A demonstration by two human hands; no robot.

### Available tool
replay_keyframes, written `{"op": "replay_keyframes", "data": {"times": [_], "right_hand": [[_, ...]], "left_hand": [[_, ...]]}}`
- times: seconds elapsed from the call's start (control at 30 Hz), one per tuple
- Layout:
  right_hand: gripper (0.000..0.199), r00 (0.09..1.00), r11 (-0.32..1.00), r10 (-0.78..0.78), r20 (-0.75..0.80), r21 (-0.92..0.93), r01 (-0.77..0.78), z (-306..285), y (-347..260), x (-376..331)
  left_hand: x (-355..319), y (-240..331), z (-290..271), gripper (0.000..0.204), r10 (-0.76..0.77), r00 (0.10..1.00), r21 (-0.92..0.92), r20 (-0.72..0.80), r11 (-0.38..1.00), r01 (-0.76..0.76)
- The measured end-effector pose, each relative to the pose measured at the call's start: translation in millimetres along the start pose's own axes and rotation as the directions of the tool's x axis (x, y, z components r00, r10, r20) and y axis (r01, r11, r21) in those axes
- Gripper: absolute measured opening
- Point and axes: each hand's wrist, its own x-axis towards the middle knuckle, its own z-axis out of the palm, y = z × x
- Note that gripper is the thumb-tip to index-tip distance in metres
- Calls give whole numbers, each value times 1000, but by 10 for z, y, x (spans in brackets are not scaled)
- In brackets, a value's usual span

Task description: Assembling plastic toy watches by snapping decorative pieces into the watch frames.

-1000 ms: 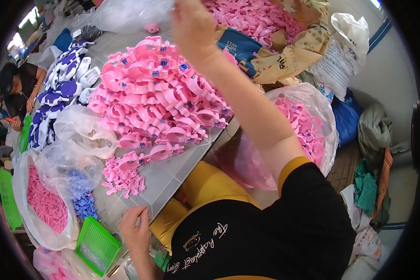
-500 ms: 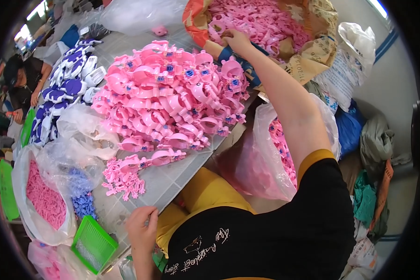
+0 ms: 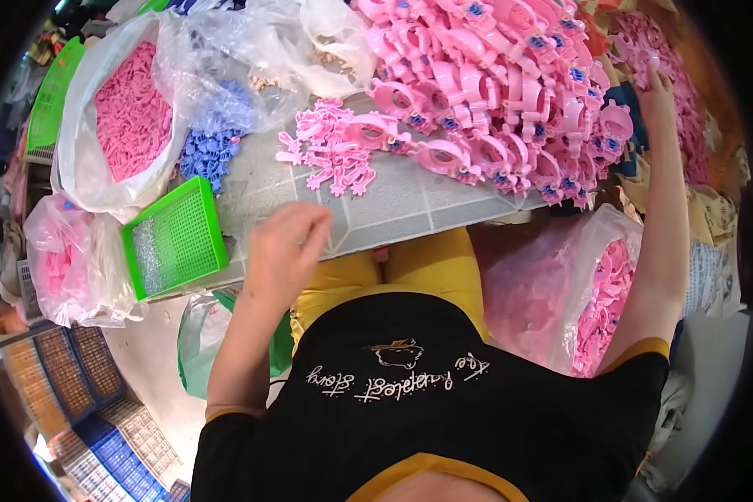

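Observation:
My left hand [image 3: 286, 251] hovers over the near table edge, its fingers curled in; whatever they may hold is hidden. Beyond it lies a small heap of pink plastic figure-shaped pieces [image 3: 336, 155]. To the right rises a big pile of glossy pink plastic parts [image 3: 477, 92] with ring-like openings and small blue flower-like pieces on them. Stretched out to the far right, my right hand [image 3: 658, 94] is in among the loose pink parts [image 3: 686, 109] of an open sack. Its fingertips merge with those parts, so their grip is unclear.
A green basket [image 3: 212, 230] with small clear bits sits at the table's left edge. Behind it are blue pieces [image 3: 209, 159] and a white bag [image 3: 75, 159] of pink pieces. A clear bag [image 3: 552, 293] of pink parts stands below the table, right of my legs.
The view has swung, so the table things sit further right and the pile higher. My left hand has come forward over the table edge. My right hand is still at the sack.

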Motion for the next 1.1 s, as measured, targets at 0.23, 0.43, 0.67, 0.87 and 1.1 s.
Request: {"op": "replay_keyframes", "data": {"times": [0.23,0.43,0.67,0.87,1.1], "right_hand": [[48,794,-728,-275,542,421,-540,-1292,-1960,-518],[67,532,-320,-524,665,425,-847,-1321,-3698,-1392],[54,284,-559,-646,709,-186,-808,-850,-4552,-1970],[53,488,-606,-599,635,39,-795,-609,-4869,-2176],[69,508,-597,-595,623,80,-798,-523,-4991,-2186]], "left_hand": [[258,-367,80,13,-83,957,92,-279,989,112],[281,-422,203,19,-93,960,209,-265,966,152],[279,-630,-426,13,55,954,624,-295,767,149],[575,-1082,-879,11,70,978,765,-196,635,108],[736,-1100,-807,18,1,994,765,-112,639,86]]}}
